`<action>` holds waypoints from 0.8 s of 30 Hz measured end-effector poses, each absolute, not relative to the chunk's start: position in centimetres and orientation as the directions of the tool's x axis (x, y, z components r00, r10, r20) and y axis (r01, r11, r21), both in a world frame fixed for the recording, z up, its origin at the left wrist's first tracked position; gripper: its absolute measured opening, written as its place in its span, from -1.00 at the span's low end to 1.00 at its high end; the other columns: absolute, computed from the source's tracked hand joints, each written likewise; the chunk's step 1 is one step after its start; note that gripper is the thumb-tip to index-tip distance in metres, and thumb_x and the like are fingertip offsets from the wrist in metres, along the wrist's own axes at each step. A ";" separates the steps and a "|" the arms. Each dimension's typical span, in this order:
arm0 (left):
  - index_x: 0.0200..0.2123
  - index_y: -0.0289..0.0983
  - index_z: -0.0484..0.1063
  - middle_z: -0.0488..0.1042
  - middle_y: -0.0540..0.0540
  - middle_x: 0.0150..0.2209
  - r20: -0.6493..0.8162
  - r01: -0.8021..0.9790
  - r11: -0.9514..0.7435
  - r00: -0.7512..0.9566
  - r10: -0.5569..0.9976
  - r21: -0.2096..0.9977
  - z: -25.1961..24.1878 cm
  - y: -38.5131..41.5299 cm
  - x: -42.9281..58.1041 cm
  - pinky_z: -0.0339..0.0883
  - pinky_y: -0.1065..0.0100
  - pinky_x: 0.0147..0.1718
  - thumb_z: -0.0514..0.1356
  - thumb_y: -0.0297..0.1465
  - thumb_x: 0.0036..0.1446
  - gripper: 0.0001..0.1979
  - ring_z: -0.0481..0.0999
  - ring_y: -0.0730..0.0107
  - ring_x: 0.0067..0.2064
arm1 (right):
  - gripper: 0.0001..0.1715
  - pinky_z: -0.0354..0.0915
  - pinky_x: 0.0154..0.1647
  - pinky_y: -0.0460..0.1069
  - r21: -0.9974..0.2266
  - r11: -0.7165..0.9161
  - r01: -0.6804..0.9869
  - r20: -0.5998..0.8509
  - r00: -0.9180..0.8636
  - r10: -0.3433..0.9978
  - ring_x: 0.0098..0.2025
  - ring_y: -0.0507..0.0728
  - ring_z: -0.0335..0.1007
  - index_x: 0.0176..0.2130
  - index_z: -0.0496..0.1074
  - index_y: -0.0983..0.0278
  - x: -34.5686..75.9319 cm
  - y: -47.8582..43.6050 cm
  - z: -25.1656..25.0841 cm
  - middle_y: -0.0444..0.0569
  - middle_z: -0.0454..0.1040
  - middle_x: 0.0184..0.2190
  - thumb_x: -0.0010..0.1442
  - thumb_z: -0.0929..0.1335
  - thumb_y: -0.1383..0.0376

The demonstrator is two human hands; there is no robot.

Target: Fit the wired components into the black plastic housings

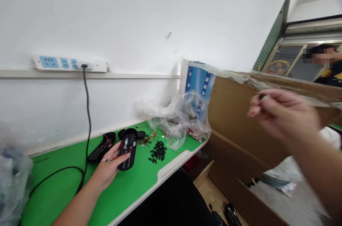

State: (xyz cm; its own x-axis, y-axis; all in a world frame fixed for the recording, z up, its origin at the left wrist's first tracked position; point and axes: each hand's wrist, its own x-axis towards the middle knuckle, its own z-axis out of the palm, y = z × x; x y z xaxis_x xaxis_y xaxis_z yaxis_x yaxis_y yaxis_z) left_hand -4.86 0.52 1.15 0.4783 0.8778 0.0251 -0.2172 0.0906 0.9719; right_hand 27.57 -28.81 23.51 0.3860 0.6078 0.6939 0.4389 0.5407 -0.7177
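Observation:
My left hand point(108, 169) rests on the green table point(66, 190) and grips a black oval plastic housing point(127, 148) with red wires inside it. A second black housing point(103, 147) lies just to its left. My right hand point(283, 114) is raised in the air in front of a large cardboard box point(235, 126), blurred by motion. Its fingers are pinched together on a small dark piece point(261, 96) that I cannot make out.
Small black parts point(158, 151) lie in a heap on the table, beside crumpled plastic bags point(173, 122). A black cable point(87, 119) runs from a wall power strip point(69, 63). Another clear bag point(12, 172) sits far left. A person point(324, 64) is behind the box.

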 end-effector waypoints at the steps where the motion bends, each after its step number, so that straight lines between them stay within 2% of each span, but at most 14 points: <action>1: 0.09 -0.16 0.27 0.48 -0.13 -0.04 0.020 -0.212 0.094 0.480 0.877 0.973 1.1 0.6 -4.8 0.41 0.36 -0.19 0.40 -0.37 -0.25 -0.25 0.47 0.20 -0.04 | -0.82 0.41 -0.46 -0.03 -0.776 0.531 0.340 0.631 0.415 0.656 -0.50 0.01 0.39 -0.24 0.45 0.09 26.9 -28.2 22.5 -0.07 0.42 -0.42 0.08 0.39 0.31; 3: 0.07 -0.14 0.29 0.49 -0.10 -0.04 0.005 -0.207 0.106 0.475 0.880 0.973 0.9 0.9 -4.8 0.41 0.41 -0.20 0.41 -0.37 -0.27 -0.26 0.47 0.24 -0.04 | -0.85 0.39 -0.51 -0.04 -0.862 0.492 0.121 0.494 0.416 0.763 -0.55 -0.01 0.35 -0.28 0.43 0.13 25.3 -26.5 20.3 -0.12 0.40 -0.47 0.05 0.41 0.24; 6: 0.06 -0.13 0.31 0.49 -0.08 -0.05 -0.002 -0.210 0.113 0.468 0.884 0.971 0.8 1.1 -4.8 0.40 0.46 -0.21 0.42 -0.37 -0.30 -0.25 0.47 0.28 -0.05 | -0.84 0.34 -0.54 -0.08 -0.881 0.463 -0.100 0.401 0.363 0.841 -0.57 -0.05 0.30 -0.29 0.41 0.16 23.5 -24.0 17.8 -0.15 0.40 -0.48 0.04 0.41 0.23; 14: 0.08 -0.16 0.28 0.50 -0.12 -0.06 0.016 -0.211 0.100 0.486 0.874 0.972 0.8 1.2 -4.8 0.40 0.44 -0.22 0.40 -0.35 -0.25 -0.26 0.49 0.28 -0.08 | -0.81 0.28 -0.55 -0.16 -0.870 0.387 -0.305 0.337 0.207 0.919 -0.58 -0.11 0.24 -0.26 0.45 0.24 22.9 -22.4 16.8 -0.15 0.40 -0.47 0.04 0.42 0.33; 19: 0.07 -0.16 0.29 0.49 -0.13 -0.06 0.018 -0.211 0.096 0.483 0.875 0.973 0.7 1.1 -4.9 0.39 0.43 -0.21 0.40 -0.36 -0.23 -0.28 0.48 0.28 -0.08 | -0.82 0.27 -0.56 -0.16 -0.867 0.412 -0.281 0.359 0.223 0.906 -0.59 -0.11 0.24 -0.24 0.46 0.21 23.0 -21.9 16.5 -0.16 0.40 -0.48 0.07 0.41 0.33; 24: 0.09 -0.19 0.27 0.46 -0.16 -0.03 0.037 -0.212 0.078 0.487 0.872 0.974 1.0 0.8 -4.9 0.38 0.37 -0.18 0.38 -0.35 -0.21 -0.28 0.46 0.24 -0.06 | -0.81 0.34 -0.46 -0.05 -0.884 0.464 -0.047 0.434 0.280 0.856 -0.52 -0.05 0.33 -0.21 0.45 0.19 23.9 -22.0 17.0 -0.13 0.42 -0.45 0.10 0.38 0.34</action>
State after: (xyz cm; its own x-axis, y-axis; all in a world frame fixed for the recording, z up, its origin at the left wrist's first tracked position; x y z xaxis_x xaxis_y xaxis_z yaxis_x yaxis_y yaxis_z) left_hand -4.91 0.81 1.02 0.4874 0.8724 0.0365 -0.2121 0.0777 0.9741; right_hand 23.86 -21.96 16.95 0.2798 0.8561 0.4345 -0.0469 0.4642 -0.8845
